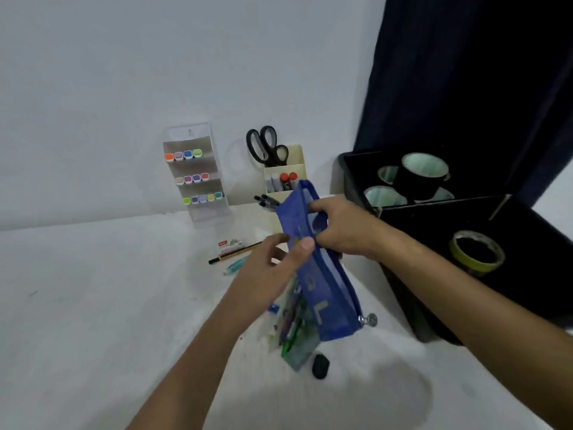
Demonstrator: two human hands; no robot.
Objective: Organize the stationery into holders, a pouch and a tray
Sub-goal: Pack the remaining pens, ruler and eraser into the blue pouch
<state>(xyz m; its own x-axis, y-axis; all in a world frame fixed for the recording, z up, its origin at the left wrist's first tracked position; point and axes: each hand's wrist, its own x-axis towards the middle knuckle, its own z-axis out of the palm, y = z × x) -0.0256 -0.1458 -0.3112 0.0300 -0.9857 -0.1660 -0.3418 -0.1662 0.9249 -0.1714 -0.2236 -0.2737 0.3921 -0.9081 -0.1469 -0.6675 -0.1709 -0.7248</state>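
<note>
A blue zip pouch (328, 293) hangs above the white surface, held by both hands. My left hand (269, 271) pinches its near side with the thumb on the fabric. My right hand (341, 231) grips the pouch's upper edge near the open top. Below the pouch lies a clear packet of pens (291, 330) and a small black eraser (320, 365). A pencil (235, 253) and a teal pen (236, 265) lie further back.
A clear rack of coloured markers (193, 176) leans on the wall. A cream holder (283, 178) carries scissors (267, 145) and glue sticks. A black tray (356, 181) at right holds tape rolls; a yellow tape roll (476, 252) sits on a black box.
</note>
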